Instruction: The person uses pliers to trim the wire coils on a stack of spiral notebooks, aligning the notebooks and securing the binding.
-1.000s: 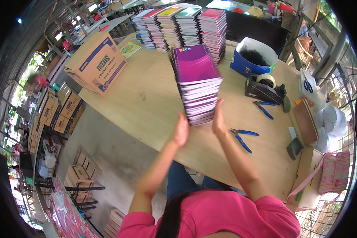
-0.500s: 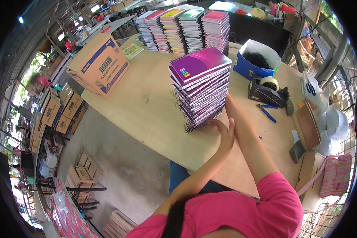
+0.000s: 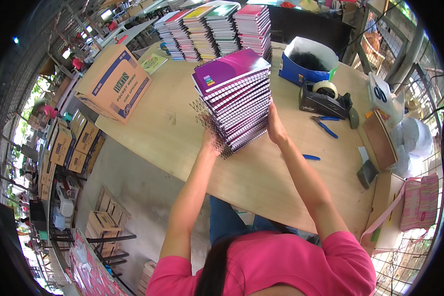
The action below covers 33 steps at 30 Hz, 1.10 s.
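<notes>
A tall stack of purple spiral notebooks (image 3: 234,106) stands on the table in front of me, leaning a little, with wire coils sticking out on its left side. My left hand (image 3: 213,141) grips that coil side low down, its fingers mostly hidden behind the wires. On the opposite side, my right hand (image 3: 276,126) presses along the lower edge, so the stack is held between both palms. Right of my right forearm lies a blue-handled tool (image 3: 311,157), partly covered by the arm. Blue-handled pliers (image 3: 325,127) rest farther right.
Several notebook stacks (image 3: 222,32) in different colours line the far edge. A cardboard box (image 3: 114,84) and a green booklet (image 3: 153,63) are at left. A blue-and-white bin of black coils (image 3: 308,61), a tape dispenser (image 3: 325,100) and a grey block (image 3: 367,173) occupy the right.
My left hand has moved from the stack's near right corner round to its coil side. The stack has turned slightly. More of the blue-handled tool shows beside my right forearm.
</notes>
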Available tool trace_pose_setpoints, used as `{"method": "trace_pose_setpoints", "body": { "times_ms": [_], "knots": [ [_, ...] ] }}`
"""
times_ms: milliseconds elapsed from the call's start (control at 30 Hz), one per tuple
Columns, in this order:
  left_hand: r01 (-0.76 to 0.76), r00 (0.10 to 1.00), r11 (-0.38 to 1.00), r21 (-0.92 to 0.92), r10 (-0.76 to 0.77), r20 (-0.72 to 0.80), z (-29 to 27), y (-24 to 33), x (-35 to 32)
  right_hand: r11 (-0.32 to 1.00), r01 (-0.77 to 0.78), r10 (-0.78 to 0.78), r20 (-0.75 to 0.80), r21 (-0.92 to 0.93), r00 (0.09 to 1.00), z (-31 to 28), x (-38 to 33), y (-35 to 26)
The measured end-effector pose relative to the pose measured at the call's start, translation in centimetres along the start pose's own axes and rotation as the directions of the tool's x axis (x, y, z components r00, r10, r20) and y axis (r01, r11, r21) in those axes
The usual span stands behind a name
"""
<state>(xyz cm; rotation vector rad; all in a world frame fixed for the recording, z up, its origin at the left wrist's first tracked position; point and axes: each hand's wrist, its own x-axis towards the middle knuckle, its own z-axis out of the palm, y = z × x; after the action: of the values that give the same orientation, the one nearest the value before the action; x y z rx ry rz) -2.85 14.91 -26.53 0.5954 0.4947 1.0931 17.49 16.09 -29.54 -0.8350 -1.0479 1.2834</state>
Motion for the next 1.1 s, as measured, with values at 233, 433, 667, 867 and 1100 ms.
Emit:
{"method": "trace_pose_setpoints", "body": {
  "times_ms": [233, 433, 667, 867, 1100],
  "knots": [
    [-0.145, 0.985, 0.989, -0.011, 0.145, 0.095, 0.8, -0.5, 0.2, 0.994, -0.106, 0.102, 0.106, 0.034, 0.989, -0.1, 1.2, -0.1],
    [-0.234, 0.963, 0.944, 0.233, 0.258, -0.081, 0.4, -1.1, 0.0, 0.987, -0.162, 0.156, 0.183, 0.019, 0.971, 0.1, 2.1, -2.1],
    [-0.322, 0.761, 0.756, 0.569, 0.564, -0.319, -4.4, -1.3, -9.9, -0.173, -0.052, -0.182, -0.020, -0.984, 0.983, -4.0, -16.8, -9.7],
    [-0.042, 0.872, 0.067, 0.997, 0.490, 0.004, -2.2, -6.4, -11.2, -0.027, 0.078, -0.199, 0.082, -0.997, 0.977, -7.0, -19.9, -5.1],
    [0.122, 0.736, -0.145, 0.982, 0.677, 0.008, -2.1, -7.8, -9.8, -0.022, 0.243, 0.044, 0.242, -0.970, 0.969, 1.8, -15.9, -3.0]
  ]
}}
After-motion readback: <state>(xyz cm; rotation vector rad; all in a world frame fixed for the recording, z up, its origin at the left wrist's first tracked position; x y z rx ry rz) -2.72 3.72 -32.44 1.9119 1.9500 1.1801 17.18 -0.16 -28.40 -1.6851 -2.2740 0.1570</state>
